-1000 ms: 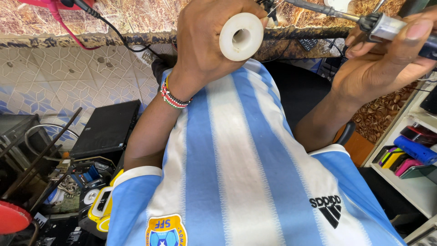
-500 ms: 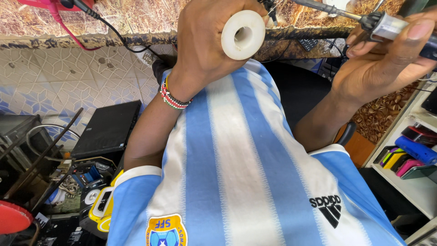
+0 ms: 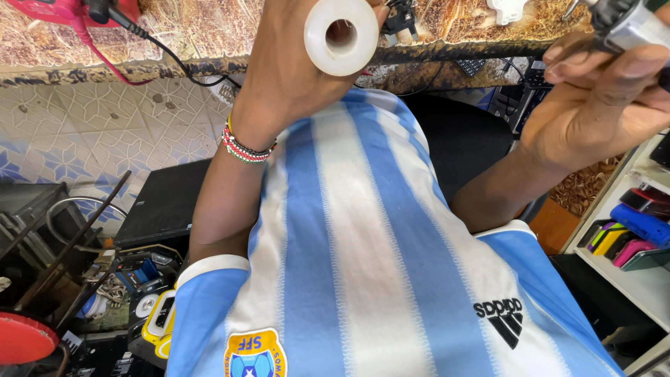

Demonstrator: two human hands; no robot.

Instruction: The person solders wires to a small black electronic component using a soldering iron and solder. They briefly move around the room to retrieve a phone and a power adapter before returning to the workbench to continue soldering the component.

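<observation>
My left hand (image 3: pixel 293 70) is raised in front of the table edge and grips a white spool (image 3: pixel 342 36) with a hollow core, its open end facing me. A beaded bracelet (image 3: pixel 248 150) sits on that wrist. My right hand (image 3: pixel 600 105) is up at the right and closes around a tool with a silver and black barrel (image 3: pixel 631 21); the tool's tip is cut off by the frame's top edge. The two hands are apart, with the spool to the left of the tool. My blue and white striped shirt (image 3: pixel 349 265) fills the lower middle.
A patterned worktop (image 3: pixel 139 66) runs along the top, with a red device (image 3: pixel 63 10) and its black cable. A black laptop (image 3: pixel 164 206) and loose electronic parts (image 3: pixel 132 279) lie at lower left. A white shelf with coloured cases (image 3: pixel 638 230) stands at right.
Both hands have risen a little. The spool moved up and slightly left. The tool has shifted up so its thin metal tip is now out of frame.
</observation>
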